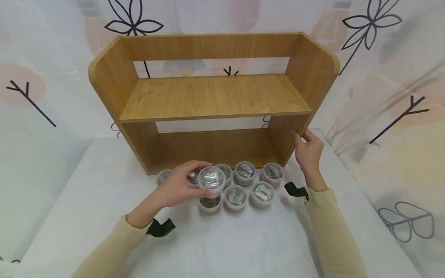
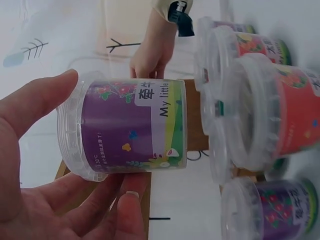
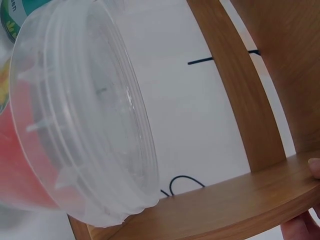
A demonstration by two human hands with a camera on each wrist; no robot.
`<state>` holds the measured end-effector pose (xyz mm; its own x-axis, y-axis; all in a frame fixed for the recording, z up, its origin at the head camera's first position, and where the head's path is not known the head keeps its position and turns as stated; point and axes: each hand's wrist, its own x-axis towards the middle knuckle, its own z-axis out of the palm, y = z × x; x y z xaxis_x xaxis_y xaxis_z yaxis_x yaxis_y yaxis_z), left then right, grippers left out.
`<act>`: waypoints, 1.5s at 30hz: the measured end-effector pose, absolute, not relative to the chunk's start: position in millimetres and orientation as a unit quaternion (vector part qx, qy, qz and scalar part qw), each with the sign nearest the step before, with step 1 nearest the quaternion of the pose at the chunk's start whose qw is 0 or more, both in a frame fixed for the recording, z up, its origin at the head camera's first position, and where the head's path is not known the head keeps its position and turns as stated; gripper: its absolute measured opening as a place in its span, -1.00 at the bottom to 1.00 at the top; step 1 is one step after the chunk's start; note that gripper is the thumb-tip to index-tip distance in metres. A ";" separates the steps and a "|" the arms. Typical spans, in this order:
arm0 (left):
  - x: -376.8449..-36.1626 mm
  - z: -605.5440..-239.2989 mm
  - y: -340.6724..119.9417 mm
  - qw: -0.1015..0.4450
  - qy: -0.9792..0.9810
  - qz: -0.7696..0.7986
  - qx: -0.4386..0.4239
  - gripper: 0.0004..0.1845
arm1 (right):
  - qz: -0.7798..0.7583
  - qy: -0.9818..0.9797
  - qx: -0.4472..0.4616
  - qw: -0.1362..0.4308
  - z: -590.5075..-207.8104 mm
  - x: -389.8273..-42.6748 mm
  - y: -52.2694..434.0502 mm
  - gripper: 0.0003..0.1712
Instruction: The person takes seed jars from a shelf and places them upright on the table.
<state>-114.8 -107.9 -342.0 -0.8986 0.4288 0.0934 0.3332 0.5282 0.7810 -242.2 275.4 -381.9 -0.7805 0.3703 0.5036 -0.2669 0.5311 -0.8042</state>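
Observation:
My left hand holds a clear plastic tub with a purple label, thumb on one side and fingers on the other, lifted just above the other tubs. Several similar lidded tubs stand in two rows on the white table in front of a two-tier wooden shelf. My right hand grips the front edge of the shelf's right side panel, low down. A red-labelled tub fills the right wrist view close up.
The shelf's upper board and lower bay hold nothing. A patterned white curtain hangs behind and to both sides. White tabletop stretches in front of the tubs.

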 end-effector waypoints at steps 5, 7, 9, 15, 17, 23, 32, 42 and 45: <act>-108.2 -347.8 -124.5 0.052 0.878 0.431 0.202 -0.26 | 0.483 -0.812 -0.030 0.327 -382.6 -241.7 276.0 -0.66; -106.7 -349.0 -130.6 0.048 0.879 0.432 0.197 -0.27 | 0.483 -0.812 -0.030 0.327 -383.0 -242.1 276.5 -0.67; -105.7 -349.8 -136.3 0.045 0.879 0.434 0.191 -0.27 | 0.483 -0.811 -0.032 0.328 -383.4 -242.3 276.8 -0.67; -105.0 -356.0 -152.2 0.051 0.875 0.451 0.171 -0.28 | 0.485 -0.813 -0.035 0.321 -382.6 -242.3 276.0 -0.65; -104.2 -358.9 -156.8 0.055 0.873 0.456 0.166 -0.29 | 0.482 -0.813 -0.027 0.325 -383.0 -242.7 275.4 -0.66; -102.8 -367.7 -165.6 0.061 0.873 0.455 0.163 -0.28 | 0.473 -0.809 -0.013 0.349 -384.3 -244.4 276.6 -0.73; -101.6 -377.5 -176.3 0.062 0.876 0.449 0.167 -0.31 | 0.470 -0.815 -0.021 0.338 -384.0 -244.0 276.7 -0.70; -95.3 -393.1 -182.6 0.072 0.892 0.420 0.150 -0.24 | 0.478 -0.810 -0.015 0.341 -383.8 -244.5 276.5 -0.70; -93.1 -397.4 -182.9 0.072 0.898 0.408 0.150 -0.23 | 0.477 -0.809 -0.018 0.342 -384.2 -244.8 276.8 -0.71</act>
<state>-93.1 -182.9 -397.4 -0.9449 0.3272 -0.0067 0.2101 0.6222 0.7541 -244.8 276.8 -384.2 -0.7657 0.3546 0.5366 -0.2979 0.5439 -0.7845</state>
